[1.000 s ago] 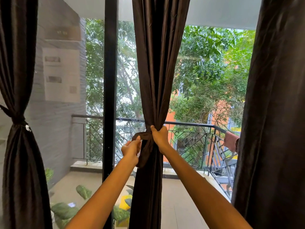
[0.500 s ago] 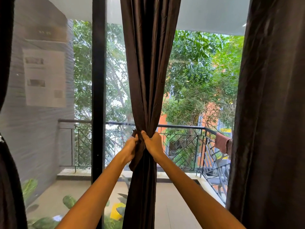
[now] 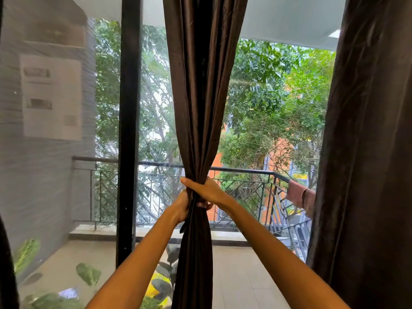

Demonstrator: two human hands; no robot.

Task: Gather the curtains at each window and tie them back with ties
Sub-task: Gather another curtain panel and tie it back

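Head view | dark brown curtain [image 3: 200,97], glossy, pleated, gathered to a narrow waist just right of the black window post [image 3: 129,130] | left hand [image 3: 181,206] and right hand [image 3: 206,190] both grip that waist.

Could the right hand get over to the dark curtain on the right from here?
Probably yes: the right hand grips the middle curtain, and only open window shows between it and the right curtain. It would have to let go first.

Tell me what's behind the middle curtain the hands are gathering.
Behind the middle curtain: window glass, a balcony railing and trees. The railing's stretch directly behind the fabric is hidden.
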